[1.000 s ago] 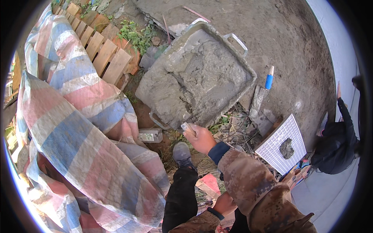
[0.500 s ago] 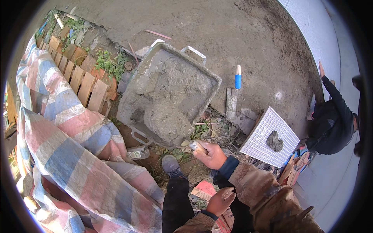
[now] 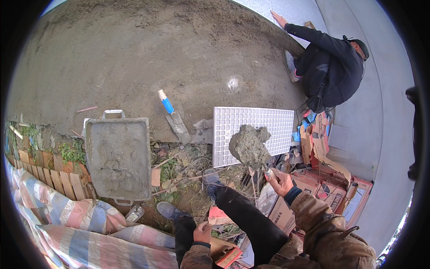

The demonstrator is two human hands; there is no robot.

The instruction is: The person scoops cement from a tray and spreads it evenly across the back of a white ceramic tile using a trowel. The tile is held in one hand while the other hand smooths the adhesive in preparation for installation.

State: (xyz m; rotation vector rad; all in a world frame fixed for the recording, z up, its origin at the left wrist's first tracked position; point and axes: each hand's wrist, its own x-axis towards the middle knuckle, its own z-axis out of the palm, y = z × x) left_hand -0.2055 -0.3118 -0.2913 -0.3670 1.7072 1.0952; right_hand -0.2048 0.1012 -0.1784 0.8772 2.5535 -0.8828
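Observation:
My right hand (image 3: 280, 182) is closed around the handle of a trowel (image 3: 268, 172). A large lump of wet grey mortar (image 3: 249, 145) covers the trowel's blade, above a white tile with a gridded back (image 3: 222, 130). Whether the lump touches the tile I cannot tell. My left hand (image 3: 203, 233) is by my left knee, its fingers curled in with nothing visible in them. To the left stands a rectangular tub (image 3: 146, 148) of wet mortar with handles at its ends.
A second trowel with a blue-wrapped handle (image 3: 167, 104) lies beyond the rubble strip. A co-worker (image 3: 336, 67) crouches at the far right, one hand on a pale slab (image 3: 260, 5). Cardboard boxes (image 3: 309, 190) lie at right; a striped tarp (image 3: 89, 219) and wooden slats (image 3: 56, 179) at left.
My right hand has moved from the tub's near edge to the tile, with the mortar-loaded trowel in it. The view has turned right. My left hand stays low, near my legs.

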